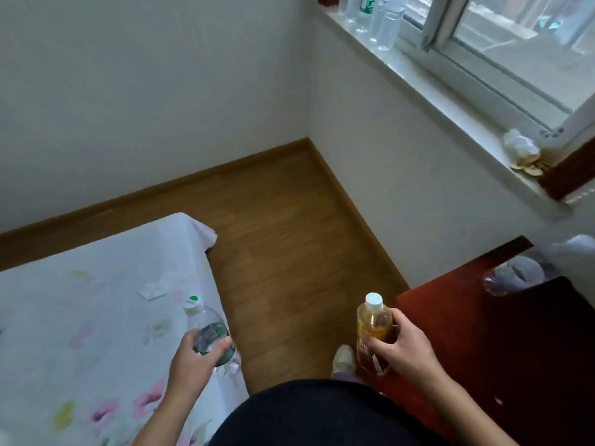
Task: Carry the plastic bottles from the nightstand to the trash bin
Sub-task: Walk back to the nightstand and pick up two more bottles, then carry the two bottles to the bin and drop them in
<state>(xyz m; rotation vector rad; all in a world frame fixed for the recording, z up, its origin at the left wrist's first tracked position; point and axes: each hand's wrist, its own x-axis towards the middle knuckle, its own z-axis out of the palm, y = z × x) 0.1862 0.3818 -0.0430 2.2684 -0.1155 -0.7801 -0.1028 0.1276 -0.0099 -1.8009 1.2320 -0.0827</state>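
Note:
My left hand grips a clear plastic bottle with a green-and-white cap, held over the edge of the bed. My right hand holds an amber plastic bottle with a white cap, upright, just left of the dark red nightstand. Another clear plastic bottle lies on its side at the nightstand's far edge, near the wall. No trash bin is in view.
A bed with a white floral sheet fills the lower left. Wooden floor runs between bed and wall. Several clear bottles stand on the windowsill at the top, and a plastic bag with food scraps sits further along it. My shoe shows below.

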